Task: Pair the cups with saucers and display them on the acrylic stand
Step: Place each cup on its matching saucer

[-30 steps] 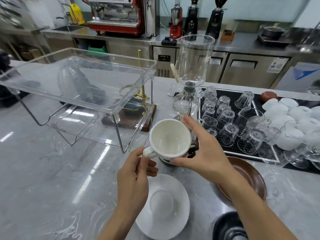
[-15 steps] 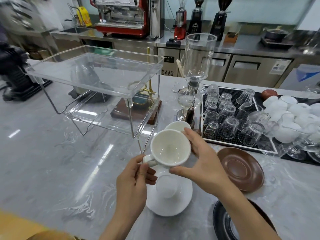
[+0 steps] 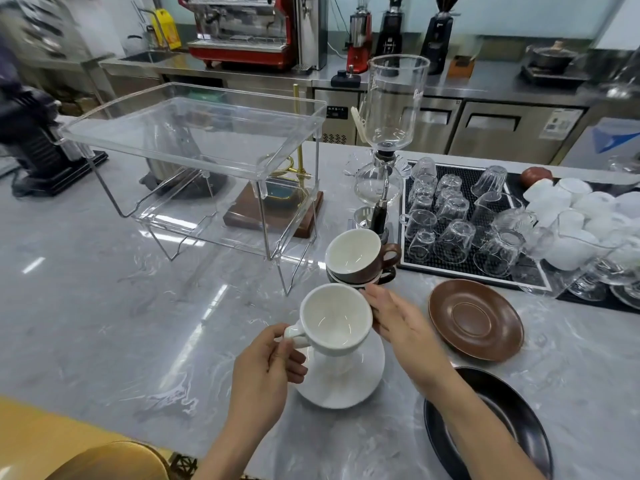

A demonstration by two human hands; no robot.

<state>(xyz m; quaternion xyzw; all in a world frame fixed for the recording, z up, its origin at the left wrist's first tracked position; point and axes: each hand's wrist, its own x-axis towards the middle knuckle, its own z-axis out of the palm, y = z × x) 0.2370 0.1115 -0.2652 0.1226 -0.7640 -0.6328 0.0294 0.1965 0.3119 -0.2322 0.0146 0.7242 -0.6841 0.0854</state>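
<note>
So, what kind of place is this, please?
Most likely a café or coffee bar, seen from the working side of the counter. A red espresso machine and three coffee grinders stand on the steel back counter, and many upturned glasses dry on a black mat.

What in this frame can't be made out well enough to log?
Head view only:
- Whether the white cup touches the white saucer: the cup hides the saucer's middle.
- The cup under the brown cup: only its dark rim and handle show.
- The black saucer: right forearm crosses it, bottom edge cuts it.
- Left hand fingertips at the handle: hidden behind it.
</note>
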